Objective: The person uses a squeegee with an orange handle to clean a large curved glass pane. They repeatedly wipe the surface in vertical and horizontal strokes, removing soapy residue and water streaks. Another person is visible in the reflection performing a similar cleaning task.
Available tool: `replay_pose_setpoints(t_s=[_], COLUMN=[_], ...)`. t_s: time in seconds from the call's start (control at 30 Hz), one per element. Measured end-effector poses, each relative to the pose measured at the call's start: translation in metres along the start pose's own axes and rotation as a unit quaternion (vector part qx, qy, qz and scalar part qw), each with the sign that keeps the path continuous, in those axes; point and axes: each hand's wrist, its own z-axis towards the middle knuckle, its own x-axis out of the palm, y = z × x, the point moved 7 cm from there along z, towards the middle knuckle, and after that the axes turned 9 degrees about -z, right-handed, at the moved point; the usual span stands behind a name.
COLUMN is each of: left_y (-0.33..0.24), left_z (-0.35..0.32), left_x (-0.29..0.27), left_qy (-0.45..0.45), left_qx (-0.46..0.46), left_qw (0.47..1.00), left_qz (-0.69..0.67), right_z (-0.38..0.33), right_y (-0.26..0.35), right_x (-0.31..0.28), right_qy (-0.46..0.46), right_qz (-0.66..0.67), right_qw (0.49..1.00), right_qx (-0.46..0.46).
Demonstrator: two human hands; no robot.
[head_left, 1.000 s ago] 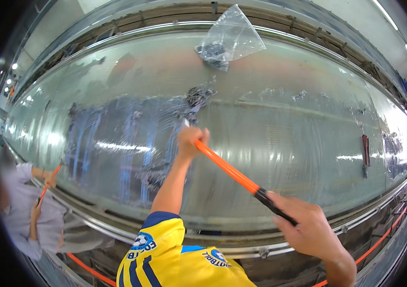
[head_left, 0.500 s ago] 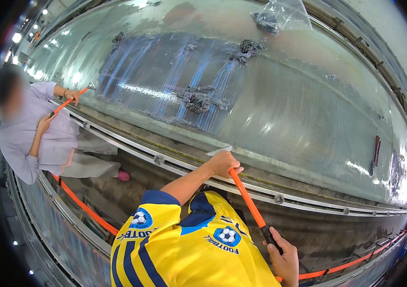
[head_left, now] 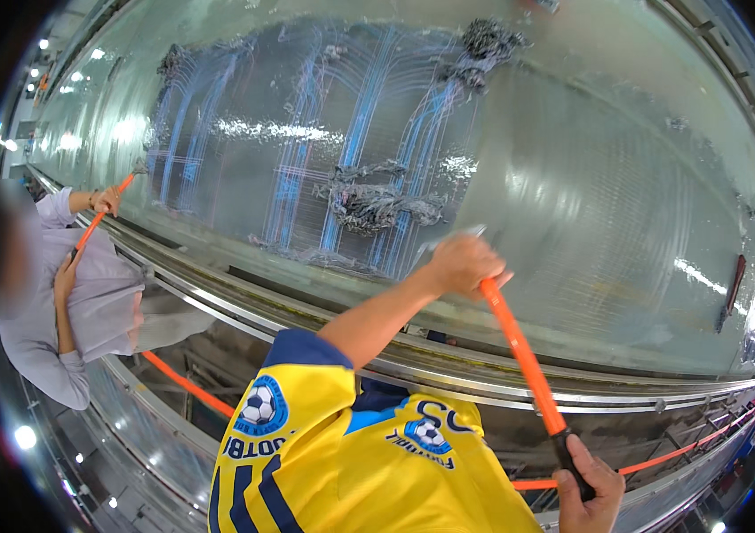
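My left hand (head_left: 466,265) is closed around the front part of a long orange-handled scraper (head_left: 521,355), close to its metal head. Lower at the right, my right hand (head_left: 594,489) grips the black end of the same handle. The scraper's head shows only partly beyond my left fingers, over the near part of a wet, glassy surface (head_left: 573,231); whether it touches cannot be made out. Left of it lies a wrinkled grey heap of residue (head_left: 369,206), among blue streaks running across a dark patch.
A co-worker in a pale lilac top (head_left: 89,284) stands at the left, holding a similar orange scraper (head_left: 98,218). More dark residue (head_left: 488,44) lies at the far side. A metal rail (head_left: 218,311) runs along the near edge. A dark red bar-shaped tool (head_left: 733,289) rests at the right.
My view has shifted. Both my hands and the scraper have moved right, its head now farther in over the surface from the near edge. The clear plastic bag at the far side has left view.
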Motion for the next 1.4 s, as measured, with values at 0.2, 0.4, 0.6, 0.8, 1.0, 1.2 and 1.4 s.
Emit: replay_pose_setpoints(t_s=[0.2,0.4,0.6,0.8,1.0,1.2,1.4], left_y=[0.071,0.151,0.225,0.269,0.269,0.084,-0.06], left_z=[0.084,0.189,0.271,0.297,0.239,0.202,0.008], left_x=[0.012,-0.02,-0.031,-0.054,-0.208,-0.141,0.054], left_qy=[0.004,-0.016,0.029,0.015,-0.017,-0.081,0.19], left_qx=[0.021,0.018,-0.024,-0.052,0.027,0.047,0.004], left_qw=[1.0,0.999,0.999,0.995,0.974,0.978,0.978], left_qz=[-0.019,0.022,0.016,0.082,0.222,0.188,0.087], right_z=[0.072,0.168,0.249,0.326,0.343,0.152,-0.054], right_y=[0.008,0.013,0.055,0.06,0.119,0.067,-0.123], right_x=[-0.047,-0.099,-0.151,-0.159,-0.108,-0.133,-0.019], right_qy=[-0.04,-0.07,-0.103,-0.041,0.014,-0.068,-0.078], right_qz=[-0.041,0.059,0.12,0.067,0.042,-0.062,0.127], right_qw=[0.998,0.994,0.987,0.997,0.987,0.981,0.989], right_qx=[0.012,0.06,0.031,-0.002,-0.152,-0.171,0.018])
